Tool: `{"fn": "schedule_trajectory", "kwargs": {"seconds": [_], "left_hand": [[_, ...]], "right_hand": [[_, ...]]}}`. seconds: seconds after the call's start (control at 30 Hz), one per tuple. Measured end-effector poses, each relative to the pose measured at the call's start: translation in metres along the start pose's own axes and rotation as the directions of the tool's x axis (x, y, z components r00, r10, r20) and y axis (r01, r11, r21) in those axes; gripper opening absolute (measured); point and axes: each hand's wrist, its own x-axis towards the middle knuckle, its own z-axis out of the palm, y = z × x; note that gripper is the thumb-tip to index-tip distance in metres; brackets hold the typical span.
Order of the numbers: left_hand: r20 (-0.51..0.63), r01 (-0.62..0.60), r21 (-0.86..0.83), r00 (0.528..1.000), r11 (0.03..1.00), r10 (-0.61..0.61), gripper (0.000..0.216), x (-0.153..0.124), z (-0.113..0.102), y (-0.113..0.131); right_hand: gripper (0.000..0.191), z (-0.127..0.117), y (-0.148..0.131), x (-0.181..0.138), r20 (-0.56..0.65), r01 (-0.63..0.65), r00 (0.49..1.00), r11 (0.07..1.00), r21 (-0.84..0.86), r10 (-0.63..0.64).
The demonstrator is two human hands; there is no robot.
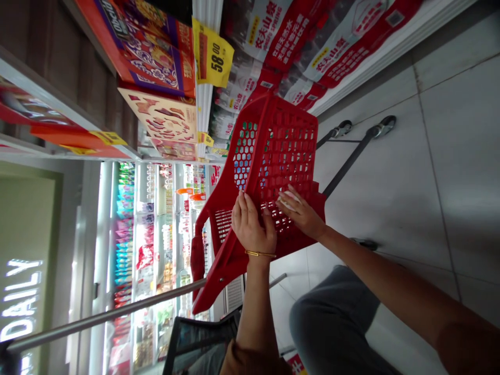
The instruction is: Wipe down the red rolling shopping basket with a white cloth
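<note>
The picture is turned sideways, with the floor at right. A red plastic shopping cart (287, 140) with a grid-like basket stands in front of me. My left hand (252, 224), with a gold bracelet at the wrist, grips the cart's upper rim, thumb apart from the fingers. Against the outer side of the basket lies my right hand (299, 211), pressing a folded white wipe (289, 200) to the red grid; whether it is cloth or tissue, I cannot tell. Part of the wipe is hidden under the fingers.
Shelves beside the cart hold packs of bottled water (289, 31) and gift boxes (156, 47) with a yellow price tag (214, 56). Lit shelves of packaged goods (156, 234) stand beyond. A metal bar (105, 315) crosses at lower left. Cart wheels (385, 126) rest on the tiled floor (461, 172).
</note>
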Motion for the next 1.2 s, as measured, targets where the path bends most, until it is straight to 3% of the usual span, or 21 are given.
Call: {"fn": "schedule_trajectory", "kwargs": {"seconds": [0.27,0.57,0.73,1.0,1.2], "left_hand": [[-0.053,0.009,0.05,0.999,0.999,-0.006,0.055,0.001,0.003,0.001],[-0.068,0.04,-0.009,0.997,0.999,-0.041,0.053,0.001,0.006,-0.004],[-0.074,0.035,-0.006,0.997,0.999,-0.035,0.052,0.001,0.007,-0.005],[-0.071,0.045,-0.008,0.996,0.999,-0.046,0.052,-0.001,0.005,-0.001],[-0.085,0.04,-0.042,0.995,0.998,-0.043,0.05,-0.003,0.003,-0.001]], "right_hand": [[0.052,-0.004,0.013,-0.015,0.046,-0.042,0.998,0.999,0.028,0.04],[0.045,-0.004,0.02,-0.02,0.013,-0.076,0.997,0.997,-0.005,0.076],[0.042,0.001,0.022,-0.018,-0.098,-0.052,0.994,0.999,0.009,0.052],[0.041,0.013,-0.015,0.031,-0.023,0.02,1.0,0.999,0.048,-0.018],[0.038,0.025,-0.011,0.044,-0.009,0.007,1.0,1.0,0.023,-0.007]]}}
